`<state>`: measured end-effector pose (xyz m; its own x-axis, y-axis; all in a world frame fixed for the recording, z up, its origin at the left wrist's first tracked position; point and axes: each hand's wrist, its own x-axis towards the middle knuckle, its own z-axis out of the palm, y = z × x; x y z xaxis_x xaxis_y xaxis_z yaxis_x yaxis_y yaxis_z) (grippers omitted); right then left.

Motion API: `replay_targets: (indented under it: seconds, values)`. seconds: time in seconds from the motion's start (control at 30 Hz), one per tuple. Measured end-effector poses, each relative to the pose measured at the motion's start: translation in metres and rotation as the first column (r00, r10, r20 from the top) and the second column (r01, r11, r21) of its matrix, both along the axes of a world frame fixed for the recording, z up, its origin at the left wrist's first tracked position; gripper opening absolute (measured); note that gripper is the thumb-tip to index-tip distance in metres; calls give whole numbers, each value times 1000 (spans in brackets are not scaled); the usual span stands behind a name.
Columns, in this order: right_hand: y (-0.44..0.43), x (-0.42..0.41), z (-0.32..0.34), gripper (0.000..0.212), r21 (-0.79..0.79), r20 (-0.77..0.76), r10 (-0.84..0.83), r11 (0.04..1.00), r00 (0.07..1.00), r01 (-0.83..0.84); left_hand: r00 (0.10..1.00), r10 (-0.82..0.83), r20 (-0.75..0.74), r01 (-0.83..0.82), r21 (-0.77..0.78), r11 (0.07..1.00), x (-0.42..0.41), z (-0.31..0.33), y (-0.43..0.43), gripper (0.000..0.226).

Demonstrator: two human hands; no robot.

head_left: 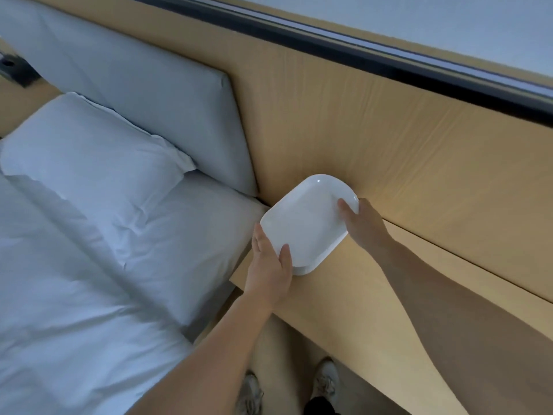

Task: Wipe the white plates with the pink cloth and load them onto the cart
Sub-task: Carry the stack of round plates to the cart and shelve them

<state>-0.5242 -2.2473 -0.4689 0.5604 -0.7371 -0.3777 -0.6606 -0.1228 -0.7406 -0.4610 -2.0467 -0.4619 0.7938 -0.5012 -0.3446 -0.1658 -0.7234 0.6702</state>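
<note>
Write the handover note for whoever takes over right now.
Left hand grips the near-left rim of the plates, thumb on top.
Right hand grips the far-right rim.
Plates: stacked, over the corner of the wooden shelf beside the bed.
Done: nothing visibly wiped or loaded.
To do: wipe them, load the cart; neither cloth nor cart is in view.

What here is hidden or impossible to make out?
All in the head view:
1. Stack size: the top plate covers all but a sliver of rim beneath.
2. Fingers of the left hand and right hand: hidden by the plate.
3. Pink cloth, cart: outside the frame.
4. Dark object: cut by the left edge, unidentifiable.
</note>
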Motion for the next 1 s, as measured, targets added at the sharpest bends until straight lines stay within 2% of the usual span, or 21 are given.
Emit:
replay_targets:
  seconds: [0.13,0.3,0.4,0.6,0.77,0.87,1.0]
  values:
    - [34,-32,-1,44,52,6,-109,993,994,108,998,-69,8,70,-9,998,28,-2,14,69]
    - [65,-55,-6,58,29,-27,-180,983,983,181,999,39,-16,-39,5,999,34,-1,25,67]
    - [64,-45,-4,51,104,34,-178,979,983,174,997,56,-53,-57,-22,998,37,-2,25,55]
    - [69,-41,-6,55,91,17,-227,970,974,224,996,84,-25,-86,-57,995,35,-3,18,60]
    - [64,-54,1,63,111,38,-257,962,966,251,993,112,-30,-112,-15,994,23,8,2,64]
    - [61,-69,11,64,121,76,-302,949,950,292,992,114,-51,-116,-48,992,10,19,-9,63]
    - [58,-97,30,58,129,141,-388,919,911,372,999,42,-24,-45,-172,984,-8,31,-20,61]
